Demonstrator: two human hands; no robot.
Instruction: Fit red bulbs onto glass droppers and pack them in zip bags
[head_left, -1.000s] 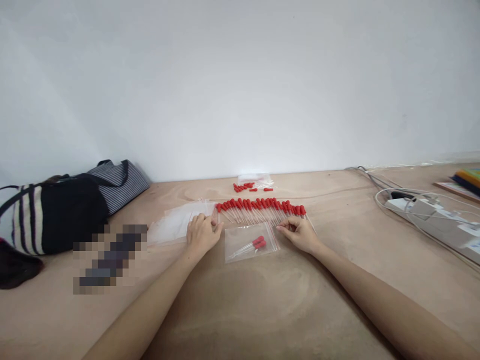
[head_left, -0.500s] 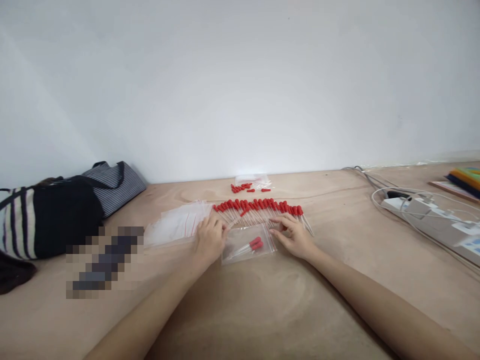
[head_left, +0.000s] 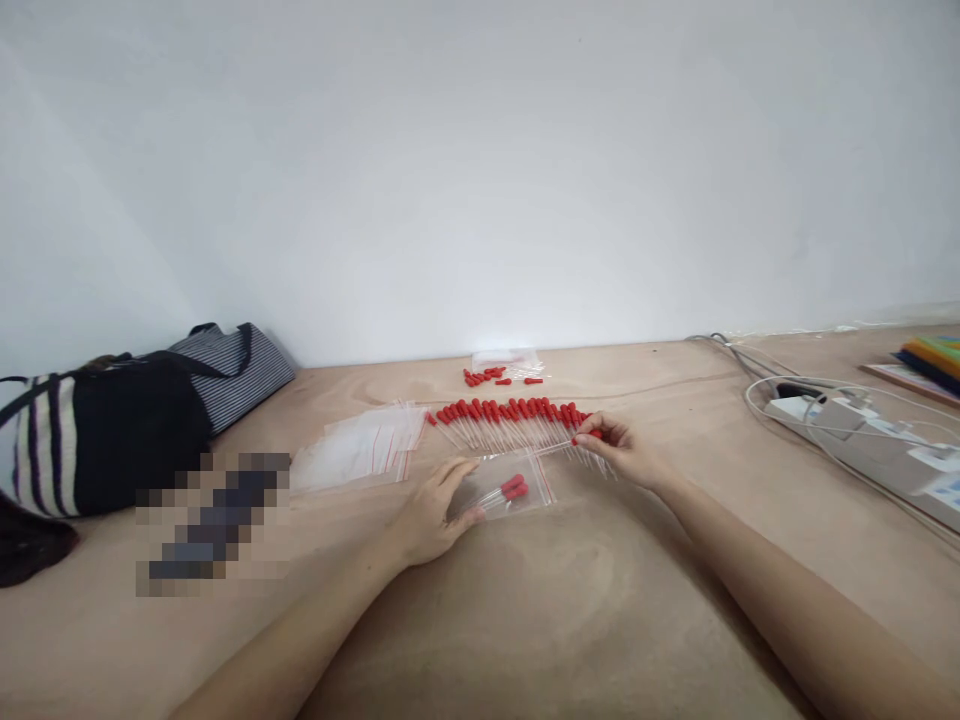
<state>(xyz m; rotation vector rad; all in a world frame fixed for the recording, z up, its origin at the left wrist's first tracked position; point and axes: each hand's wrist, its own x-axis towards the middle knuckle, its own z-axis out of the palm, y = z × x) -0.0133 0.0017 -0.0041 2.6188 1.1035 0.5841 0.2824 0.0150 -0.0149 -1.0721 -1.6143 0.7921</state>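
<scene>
A clear zip bag (head_left: 536, 492) with red-capped droppers (head_left: 514, 488) inside lies in front of me. My left hand (head_left: 441, 508) grips its left end between thumb and fingers. Pinched in my right hand (head_left: 611, 448) is a single red-capped dropper (head_left: 559, 447), its thin clear tube pointing left over the bag's upper right edge. Behind the bag a long row of droppers (head_left: 517, 412) lies side by side, red bulbs toward the wall. A stack of flat zip bags (head_left: 345, 447) with red lines rests left of the row.
Loose red bulbs (head_left: 484, 376) and clear tubes lie near the wall beside another bag (head_left: 495, 357). Fabric bags (head_left: 142, 430) and a blurred dark object (head_left: 217, 520) are at the left. A power strip (head_left: 862, 440) with cables and colourful items (head_left: 930, 360) are at the right.
My right hand has moved right and taken hold of a dropper. My left hand has shifted down onto the bag's left end.
</scene>
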